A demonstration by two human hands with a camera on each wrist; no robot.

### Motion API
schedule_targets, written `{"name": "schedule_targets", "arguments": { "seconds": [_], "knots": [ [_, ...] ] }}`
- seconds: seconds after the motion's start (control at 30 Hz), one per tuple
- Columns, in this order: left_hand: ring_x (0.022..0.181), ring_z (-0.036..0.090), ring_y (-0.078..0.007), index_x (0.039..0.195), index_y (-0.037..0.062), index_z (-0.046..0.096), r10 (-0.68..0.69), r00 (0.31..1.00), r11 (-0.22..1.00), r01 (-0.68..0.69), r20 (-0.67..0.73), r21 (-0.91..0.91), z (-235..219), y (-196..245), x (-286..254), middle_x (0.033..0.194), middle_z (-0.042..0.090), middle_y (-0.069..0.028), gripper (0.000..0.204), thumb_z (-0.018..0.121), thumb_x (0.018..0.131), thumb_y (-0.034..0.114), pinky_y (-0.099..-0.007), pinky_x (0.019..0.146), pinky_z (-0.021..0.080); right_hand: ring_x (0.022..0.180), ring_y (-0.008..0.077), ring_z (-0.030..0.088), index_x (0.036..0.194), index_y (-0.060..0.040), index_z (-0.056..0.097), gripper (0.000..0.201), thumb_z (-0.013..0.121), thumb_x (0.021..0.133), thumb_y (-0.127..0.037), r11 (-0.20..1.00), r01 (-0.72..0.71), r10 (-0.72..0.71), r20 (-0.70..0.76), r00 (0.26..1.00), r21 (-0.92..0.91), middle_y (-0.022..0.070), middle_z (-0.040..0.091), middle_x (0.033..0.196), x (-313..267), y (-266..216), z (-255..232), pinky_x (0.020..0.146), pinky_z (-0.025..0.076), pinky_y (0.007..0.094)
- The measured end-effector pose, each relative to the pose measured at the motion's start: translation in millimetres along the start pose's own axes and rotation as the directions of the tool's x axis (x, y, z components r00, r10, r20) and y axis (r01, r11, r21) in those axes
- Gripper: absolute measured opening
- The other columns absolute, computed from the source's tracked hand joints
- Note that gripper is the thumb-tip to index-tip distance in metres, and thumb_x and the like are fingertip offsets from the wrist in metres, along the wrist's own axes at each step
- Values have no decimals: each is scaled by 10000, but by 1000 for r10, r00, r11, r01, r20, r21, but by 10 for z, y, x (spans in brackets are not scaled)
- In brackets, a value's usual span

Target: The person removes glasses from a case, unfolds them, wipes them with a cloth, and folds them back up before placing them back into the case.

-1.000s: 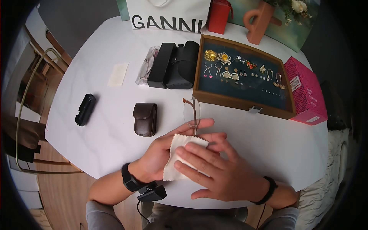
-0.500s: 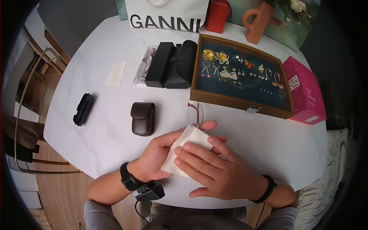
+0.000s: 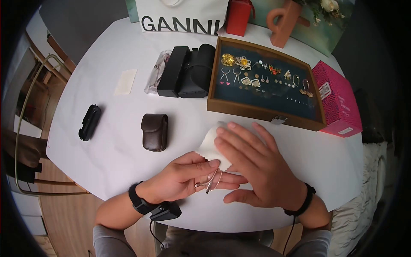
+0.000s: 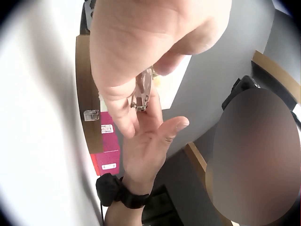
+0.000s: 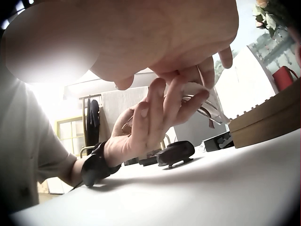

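My left hand (image 3: 184, 173) pinches a pair of thin-rimmed eyeglasses (image 3: 208, 186), its thumb lying at the lower corner of a cream cleaning cloth (image 3: 208, 147). In the left wrist view the clear lens and metal hinge of the eyeglasses (image 4: 142, 92) show between the fingers. Over the cloth lies my right hand (image 3: 263, 173), fingers straight and spread, thumb held apart; its fingers hide part of the cloth. Left of the hands, a dark brown leather pouch (image 3: 154, 133) stands on the white table (image 3: 115, 154).
Farther back is a wooden jewelry case (image 3: 252, 113) with a metal clasp, beside a pink box (image 3: 341, 103). Black cases (image 3: 173, 70) and a clear case (image 3: 157, 73) lie left of it. A second cloth (image 3: 126, 81) and a small black case (image 3: 89, 123) sit at left.
The eyeglasses have swung from pointing away, above the hands, to hanging toward me below the left thumb. The cloth and right hand have moved up and away, the right fingers spreading.
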State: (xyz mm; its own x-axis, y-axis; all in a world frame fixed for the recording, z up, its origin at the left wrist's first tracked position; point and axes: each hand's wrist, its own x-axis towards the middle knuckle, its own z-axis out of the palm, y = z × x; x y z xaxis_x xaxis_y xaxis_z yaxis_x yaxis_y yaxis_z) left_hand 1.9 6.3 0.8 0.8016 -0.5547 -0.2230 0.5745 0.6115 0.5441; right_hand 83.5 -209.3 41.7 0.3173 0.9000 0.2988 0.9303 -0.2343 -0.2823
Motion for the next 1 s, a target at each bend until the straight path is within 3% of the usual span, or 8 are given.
{"name": "schedule_targets", "arguments": {
  "seconds": [0.1, 0.33, 0.43, 0.6, 0.67, 0.83, 0.9, 1.0],
  "knots": [
    [1275, 545, -410, 1493, -15, 254, 128, 991, 992, -128, -35, 15, -8, -68, -2, 1368, 510, -302, 474, 387, 1046, 67, -473, 1032, 495, 1359, 339, 445, 1334, 44, 522, 748, 501, 946, -595, 995, 69, -72, 37, 997, 72, 199, 516, 1402, 0, -11, 8, 1124, 273, 553],
    [1117, 657, -369, 1515, 23, 218, 94, 992, 995, -91, 89, -31, -27, -90, 4, 1315, 545, -270, 505, 390, 1041, 48, -462, 904, 555, 1323, 341, 483, 1305, 41, 549, 705, 506, 955, -569, 998, 18, -21, -43, 999, -64, 196, 537, 1378, 24, 36, -15, 1109, 298, 554],
    [1073, 673, -342, 1441, -9, 353, 79, 990, 994, -86, 118, 63, 23, -80, -2, 1202, 617, -240, 404, 414, 1063, 119, -419, 865, 560, 1331, 335, 482, 1324, 30, 546, 717, 508, 949, -580, 999, 26, -28, -44, 999, -44, 189, 539, 1388, 8, 20, 24, 1117, 292, 538],
    [967, 685, -224, 1116, -29, 611, 64, 998, 958, -53, -29, 280, -20, -55, -7, 943, 699, -138, 289, 523, 1046, 237, -305, 799, 541, 1341, 335, 477, 1352, 20, 536, 723, 511, 948, -578, 996, 87, -87, 14, 996, 8, 184, 537, 1400, 7, 3, -2, 1129, 283, 514],
    [931, 679, -202, 1120, -27, 612, 44, 999, 957, -36, -20, 287, 33, -52, -5, 936, 699, -127, 288, 534, 1041, 239, -289, 783, 531, 1332, 322, 490, 1341, 14, 551, 707, 546, 934, -565, 997, 15, -21, -72, 997, -80, 172, 544, 1395, 7, 62, -7, 1123, 294, 509],
    [881, 668, -177, 1129, -26, 608, 104, 995, 934, -95, -8, 345, 135, -27, -38, 932, 700, -112, 270, 564, 1025, 220, -264, 762, 511, 1307, 327, 506, 1307, 30, 558, 680, 545, 942, -543, 997, 79, -80, -51, 996, -14, 181, 557, 1362, 14, -20, 40, 1105, 317, 512],
    [907, 690, -264, 1330, -18, 478, 149, 989, 933, -141, 1, 332, 15, -50, -62, 1105, 657, -143, 393, 598, 965, 67, -364, 748, 545, 1291, 340, 512, 1283, 49, 557, 655, 530, 959, -519, 990, 136, -136, -18, 991, 28, 196, 564, 1337, 13, -38, 41, 1093, 331, 514],
    [1021, 655, -258, 1377, 0, 436, 61, 996, 943, -77, 59, 323, 10, 12, -45, 1158, 636, -138, 460, 601, 954, 76, -378, 810, 528, 1285, 349, 515, 1266, 67, 556, 667, 537, 954, -522, 989, 141, -141, -4, 990, -37, 220, 557, 1333, 27, -11, 6, 1087, 338, 516]
  ]
}}
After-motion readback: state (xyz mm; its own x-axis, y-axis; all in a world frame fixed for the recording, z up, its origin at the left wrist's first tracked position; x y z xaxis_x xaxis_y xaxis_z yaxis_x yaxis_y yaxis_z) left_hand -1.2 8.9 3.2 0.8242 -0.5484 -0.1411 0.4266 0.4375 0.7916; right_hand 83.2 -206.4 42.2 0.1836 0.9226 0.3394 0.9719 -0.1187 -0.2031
